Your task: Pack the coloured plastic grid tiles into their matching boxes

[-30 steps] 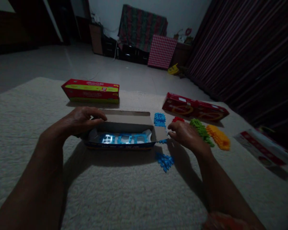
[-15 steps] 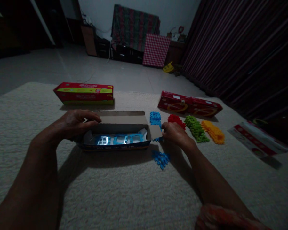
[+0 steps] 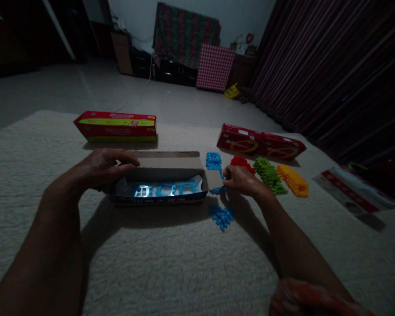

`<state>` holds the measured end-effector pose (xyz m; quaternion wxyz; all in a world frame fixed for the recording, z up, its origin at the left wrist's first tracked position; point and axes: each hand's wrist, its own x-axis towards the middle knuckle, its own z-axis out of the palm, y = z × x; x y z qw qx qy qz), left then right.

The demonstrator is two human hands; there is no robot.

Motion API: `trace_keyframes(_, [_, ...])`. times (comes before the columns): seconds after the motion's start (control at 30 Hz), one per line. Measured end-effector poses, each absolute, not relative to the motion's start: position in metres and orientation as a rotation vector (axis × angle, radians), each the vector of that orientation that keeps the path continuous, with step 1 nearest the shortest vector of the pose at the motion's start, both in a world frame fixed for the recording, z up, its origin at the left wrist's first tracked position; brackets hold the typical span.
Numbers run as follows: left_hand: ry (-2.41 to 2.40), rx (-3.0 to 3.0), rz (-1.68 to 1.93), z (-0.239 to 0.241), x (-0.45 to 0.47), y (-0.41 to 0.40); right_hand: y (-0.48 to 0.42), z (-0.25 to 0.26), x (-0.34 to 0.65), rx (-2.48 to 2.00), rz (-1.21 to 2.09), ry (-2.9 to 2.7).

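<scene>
A long, dark blue cardboard box lies lengthwise in front of me with its lid raised. Blue plastic window-frame pieces rest in a row inside it. My left hand is closed around the box's left end, thumb along the rim. At the other end, my right hand pinches the outer edge of the cardboard end flap, which is folded outward. Interlocking blue pieces lie just behind this flap, partly hidden by it. Closer to me is a smaller cluster of blue pieces.
Stacked red pieces, green pieces and orange-yellow pieces lie right of my right hand. A red and yellow-green box and a dark red box stand behind. A white and red package lies far right on the pale quilted cover.
The view has tilted very slightly. Both hands keep their places on the box and its end flap.
</scene>
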<state>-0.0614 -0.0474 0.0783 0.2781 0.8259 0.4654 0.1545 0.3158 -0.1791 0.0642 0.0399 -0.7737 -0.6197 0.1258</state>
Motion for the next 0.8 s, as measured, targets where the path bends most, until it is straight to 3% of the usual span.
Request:
trace_keyframes(0.2, [1.213, 2.246, 0.423, 0.078, -0.062, -0.044, -0.195, 0.066, 0.328, -2.412, 0.623, -1.956])
trace_keyframes(0.8, [1.185, 2.25, 0.453, 0.077, -0.065, -0.045, -0.222, 0.062, 0.318, -2.085, 0.521, -2.27])
